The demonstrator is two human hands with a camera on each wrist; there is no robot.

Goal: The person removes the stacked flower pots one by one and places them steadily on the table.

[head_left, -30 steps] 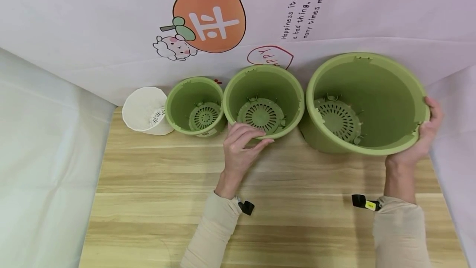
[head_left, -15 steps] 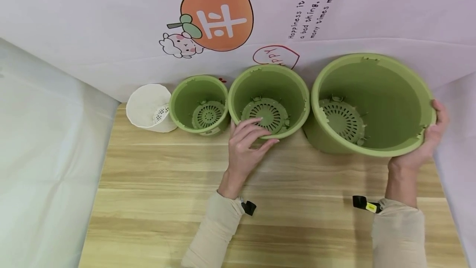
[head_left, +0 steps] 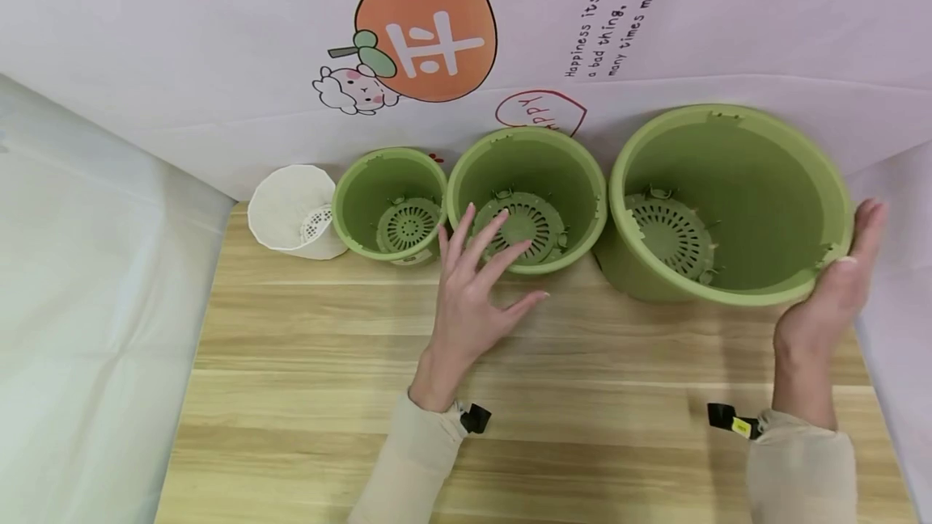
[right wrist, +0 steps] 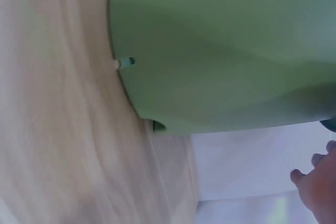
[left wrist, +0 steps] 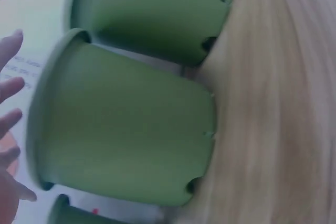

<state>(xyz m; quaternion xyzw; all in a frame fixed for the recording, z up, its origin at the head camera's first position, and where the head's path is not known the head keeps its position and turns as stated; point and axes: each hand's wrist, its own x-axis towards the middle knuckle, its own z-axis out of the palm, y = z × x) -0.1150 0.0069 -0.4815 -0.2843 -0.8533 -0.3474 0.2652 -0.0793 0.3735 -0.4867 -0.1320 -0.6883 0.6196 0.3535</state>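
Four-pot row aside, my left hand [head_left: 466,302] is nearest the medium green flowerpot [head_left: 542,160]. Its fingers are spread and straight over that pot's front rim, holding nothing. In the left wrist view the fingers [left wrist: 9,87] show at the left edge, apart from the medium pot's wall [left wrist: 126,124]. My right hand [head_left: 823,310] is beside the right rim of the large green flowerpot [head_left: 757,184], fingers extended. The right wrist view has this hand [right wrist: 320,182] at lower right, near the large pot's wall [right wrist: 226,56]; contact at the rim is unclear.
A small green flowerpot [head_left: 379,176] and a white pot [head_left: 280,200] stand to the left of the medium one. All line up along a printed cloth backdrop [head_left: 240,47] at the back of the wooden table [head_left: 313,395]. Pale cloth hangs at both sides.
My left hand has let go of the medium pot's rim and spread its fingers. The right hand has loosened from the large pot's rim and shifted slightly right. The pots stay in their row.
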